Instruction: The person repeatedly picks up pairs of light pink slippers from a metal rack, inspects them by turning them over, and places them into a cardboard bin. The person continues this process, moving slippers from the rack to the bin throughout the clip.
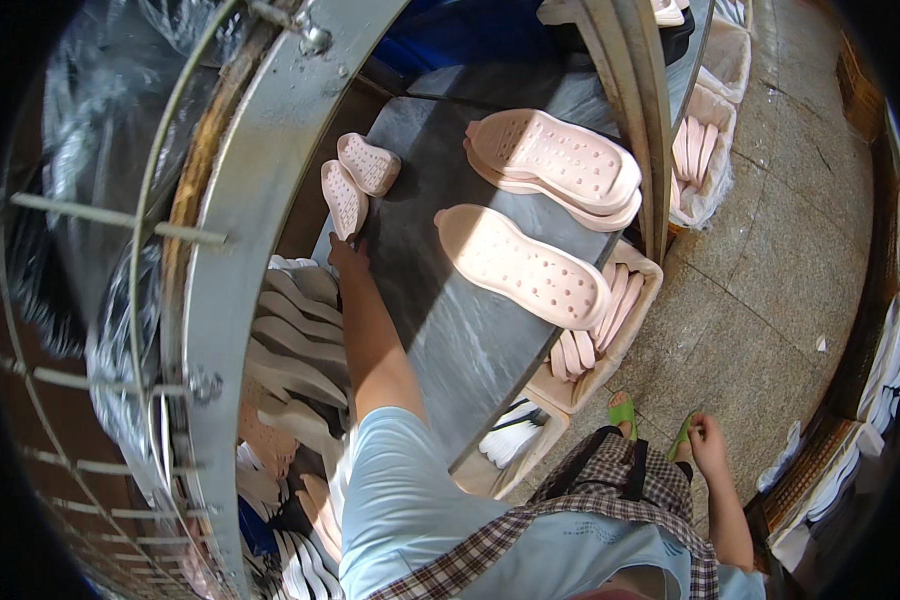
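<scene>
At the far left of the grey tabletop (425,335), my left hand (349,256) reaches out and grips the near end of a pale pink shoe sole (344,200). Another, shorter-looking pink sole (370,165) leans beside it. To the right lies a single pink sole (520,265) with small round holes, its top facing up. Beyond that is a stack of pink soles (555,155), partly overlapping. My right hand (708,445) hangs low at my right side, its fingers loosely curled, with nothing visible in them.
A curved metal frame (260,170) rises close on the left, beside clear plastic wrapping (110,120). Grey-white soles (300,340) are stacked below it. Lined bins of pink soles (635,290) stand along the table's right edge. Racks of white pieces (875,380) line the far right.
</scene>
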Tool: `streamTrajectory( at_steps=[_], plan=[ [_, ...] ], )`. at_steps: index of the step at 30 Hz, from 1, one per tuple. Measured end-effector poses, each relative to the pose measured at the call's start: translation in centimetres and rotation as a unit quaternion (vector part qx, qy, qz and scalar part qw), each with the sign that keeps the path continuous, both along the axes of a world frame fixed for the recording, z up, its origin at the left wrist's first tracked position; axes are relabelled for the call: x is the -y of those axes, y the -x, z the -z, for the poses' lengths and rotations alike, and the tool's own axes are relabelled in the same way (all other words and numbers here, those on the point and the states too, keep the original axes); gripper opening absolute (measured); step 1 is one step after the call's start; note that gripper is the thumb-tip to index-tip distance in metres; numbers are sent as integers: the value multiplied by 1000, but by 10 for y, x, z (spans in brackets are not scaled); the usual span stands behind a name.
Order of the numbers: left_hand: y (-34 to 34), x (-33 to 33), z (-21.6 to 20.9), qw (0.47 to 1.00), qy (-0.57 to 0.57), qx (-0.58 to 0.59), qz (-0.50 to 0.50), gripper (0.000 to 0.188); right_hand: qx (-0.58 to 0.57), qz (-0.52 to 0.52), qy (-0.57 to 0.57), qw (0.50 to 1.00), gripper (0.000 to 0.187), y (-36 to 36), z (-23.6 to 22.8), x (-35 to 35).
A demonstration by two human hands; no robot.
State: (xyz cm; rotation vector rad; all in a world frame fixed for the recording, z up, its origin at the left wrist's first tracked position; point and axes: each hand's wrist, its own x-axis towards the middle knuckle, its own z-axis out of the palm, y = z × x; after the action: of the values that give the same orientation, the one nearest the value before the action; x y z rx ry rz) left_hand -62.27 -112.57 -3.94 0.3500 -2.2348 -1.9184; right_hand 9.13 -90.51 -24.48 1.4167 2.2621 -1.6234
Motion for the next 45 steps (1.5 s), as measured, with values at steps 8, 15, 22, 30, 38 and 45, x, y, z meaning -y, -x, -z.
streamTrajectory(
  at_steps=[8, 15, 22, 30, 38, 45],
  plan=[
    [108, 52, 42, 911, -393, -58, 111, 39, -69, -9, 45, 997, 23, 88, -43, 7],
    [97, -23, 40, 895, -371, 141, 203, 31, -238, 15, -119, 964, 50, 148, -106, -5],
    [31, -111, -1, 965, -223, 31, 133, 45, -315, -70, -286, 902, 65, 207, -182, -19],
    [62, -109, -5, 930, -338, 59, 136, 27, -335, -174, -327, 866, 39, 248, -205, -27],
    [-40, -112, -72, 852, -477, 115, 181, 30, -370, -217, -317, 846, 36, 268, -213, 19],
    [-234, -142, -137, 836, -425, 113, 328, 34, -422, -167, -227, 862, 58, 218, -224, 5]
  ],
)
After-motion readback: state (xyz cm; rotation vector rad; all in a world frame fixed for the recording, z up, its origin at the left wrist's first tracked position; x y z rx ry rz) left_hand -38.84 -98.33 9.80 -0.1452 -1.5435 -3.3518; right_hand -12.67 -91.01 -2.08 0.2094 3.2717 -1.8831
